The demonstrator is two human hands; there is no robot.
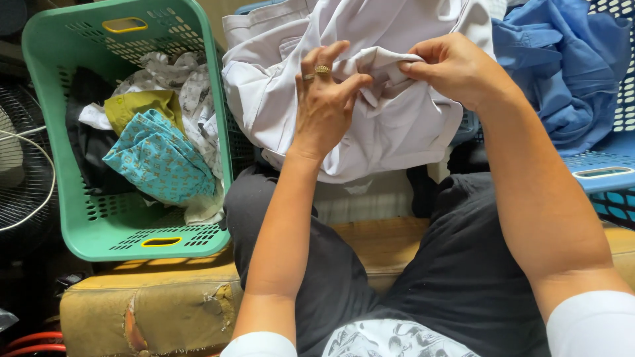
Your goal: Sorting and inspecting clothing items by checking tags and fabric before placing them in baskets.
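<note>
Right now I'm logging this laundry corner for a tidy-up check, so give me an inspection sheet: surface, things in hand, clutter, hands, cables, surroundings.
Surface: worn tan cushion, cover torn at the front; the person sits on it.
Things in hand: white garment, bunched over the lap.
Clutter: green laundry basket with mixed clothes, a teal patterned cloth on top; blue basket with blue garment.
Hands: left hand, rings on it, pinches a fold of the white garment; right hand pinches the same fold from the other side.
Cables: red hose or cable at the bottom left corner.
Surroundings: fan grille at the left edge.
</note>
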